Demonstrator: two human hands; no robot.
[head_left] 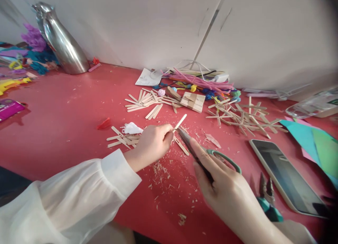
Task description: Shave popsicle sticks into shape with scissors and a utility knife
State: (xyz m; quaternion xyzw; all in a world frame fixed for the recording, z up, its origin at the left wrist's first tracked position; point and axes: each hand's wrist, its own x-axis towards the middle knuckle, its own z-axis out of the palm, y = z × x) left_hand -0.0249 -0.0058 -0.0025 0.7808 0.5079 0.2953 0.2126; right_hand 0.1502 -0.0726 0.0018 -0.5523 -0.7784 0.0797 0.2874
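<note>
My left hand pinches a wooden craft stick, its rounded end pointing up and away. My right hand is wrapped round a dark, narrow metal tool, and the tip meets the stick close to my left fingertips. The exact kind of tool is hidden by my fingers. A green loop handle shows just behind my right hand; whether it belongs to that tool I cannot tell. Below the held stick lies another craft stick with a slot in it. Wood shavings are scattered under both hands.
Loose craft sticks, a stick bundle and a tangled stick pile lie farther back. At right are pliers, a phone and coloured paper. A steel jug stands back left against the wall.
</note>
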